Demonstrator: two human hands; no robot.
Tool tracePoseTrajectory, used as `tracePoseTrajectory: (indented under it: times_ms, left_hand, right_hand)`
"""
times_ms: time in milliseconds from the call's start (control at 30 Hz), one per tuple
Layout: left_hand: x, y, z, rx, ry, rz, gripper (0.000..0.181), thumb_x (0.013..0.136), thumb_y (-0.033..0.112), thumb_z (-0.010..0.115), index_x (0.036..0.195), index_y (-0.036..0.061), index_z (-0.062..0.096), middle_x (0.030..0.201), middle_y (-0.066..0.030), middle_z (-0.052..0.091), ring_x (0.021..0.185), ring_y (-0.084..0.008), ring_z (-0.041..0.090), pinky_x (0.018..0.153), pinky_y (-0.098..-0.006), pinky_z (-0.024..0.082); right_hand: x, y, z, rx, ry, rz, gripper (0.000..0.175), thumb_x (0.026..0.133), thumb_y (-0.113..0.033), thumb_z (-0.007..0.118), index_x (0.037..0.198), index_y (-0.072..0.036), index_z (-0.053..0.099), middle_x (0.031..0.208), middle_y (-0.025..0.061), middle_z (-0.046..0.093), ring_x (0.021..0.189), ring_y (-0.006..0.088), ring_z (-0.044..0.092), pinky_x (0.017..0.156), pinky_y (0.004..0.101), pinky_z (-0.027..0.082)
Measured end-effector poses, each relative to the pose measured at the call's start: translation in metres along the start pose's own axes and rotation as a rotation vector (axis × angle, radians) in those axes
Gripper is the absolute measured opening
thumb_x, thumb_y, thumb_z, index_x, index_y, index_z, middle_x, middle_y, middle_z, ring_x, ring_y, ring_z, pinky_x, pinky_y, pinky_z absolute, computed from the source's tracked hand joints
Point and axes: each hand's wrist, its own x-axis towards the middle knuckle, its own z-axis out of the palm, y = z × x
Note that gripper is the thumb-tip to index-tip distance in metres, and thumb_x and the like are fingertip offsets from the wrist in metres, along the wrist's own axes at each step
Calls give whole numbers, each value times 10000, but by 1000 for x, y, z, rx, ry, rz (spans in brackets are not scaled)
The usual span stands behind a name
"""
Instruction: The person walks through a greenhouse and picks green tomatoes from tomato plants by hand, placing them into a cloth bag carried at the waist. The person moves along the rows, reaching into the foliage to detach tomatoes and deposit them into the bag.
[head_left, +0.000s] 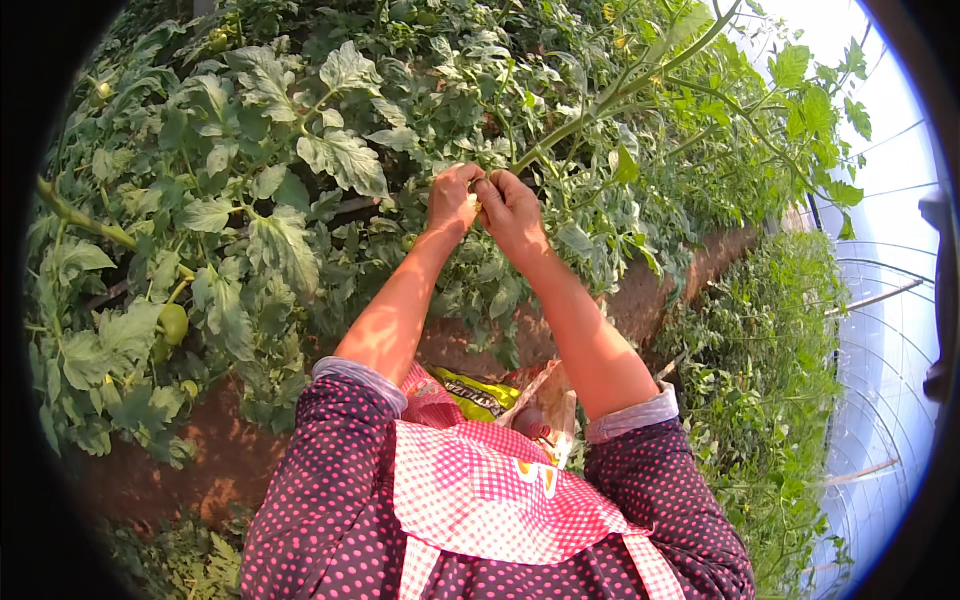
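Note:
My left hand (454, 199) and my right hand (512, 210) meet at the middle of the tomato plants, fingertips close together. Both hands have bent fingers around something small at the lower end of a thick green tomato stem (559, 136), which slants up to the right. A small yellowish bit shows between the hands; what exactly the fingers pinch is hidden by them. Tomato leaves (346, 159) surround the hands. A green tomato (173, 323) hangs low at the left.
Dense tomato foliage fills the left and top. Brown soil (217, 480) runs below the plants. A yellow-green printed bag (476, 397) lies near my apron (495, 495). Another plant row (772, 360) and the greenhouse's plastic film wall (877, 337) with curved ribs are at the right.

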Motion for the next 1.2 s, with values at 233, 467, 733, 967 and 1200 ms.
tracePoseTrajectory:
  times_ms: [233,467,733,967,1200]
  left_hand:
    - [-2,12,-12,-28,-46,-38,200,787,219,771,867,70,664,857,-112,662,743,-267,639,693,-387,507]
    - [-1,14,-6,2,-37,-52,174,786,184,770,851,56,672,835,-61,683,755,-213,645,694,-343,504]
    - [3,14,-6,46,-137,-77,195,800,206,759,893,68,657,884,-76,680,790,-223,650,713,-344,514]
    - [-62,51,-71,21,-146,-106,399,896,266,663,1188,14,558,1095,-169,639,982,-302,618,839,-396,493]
    - [-158,131,-70,-565,-1221,-514,529,976,306,577,1371,-21,447,1291,-117,544,1110,-177,547,951,-309,445]
  right_hand:
    - [-114,8,18,1234,167,633,236,986,-172,494,1140,-3,549,873,50,555,664,146,511,534,246,397]
    - [-95,24,-17,1335,338,313,226,932,-104,573,1154,-73,546,878,38,574,724,152,518,598,262,445]
    - [-98,18,-27,1231,159,195,90,961,-158,585,1006,-87,553,912,38,591,744,137,520,633,268,451]
    - [-218,-9,-75,974,-68,376,161,964,-150,560,1079,-37,558,870,24,617,697,94,555,630,231,456]
    - [-283,20,-96,-191,-37,448,296,946,-142,575,1190,26,572,985,118,672,877,167,643,762,297,515]
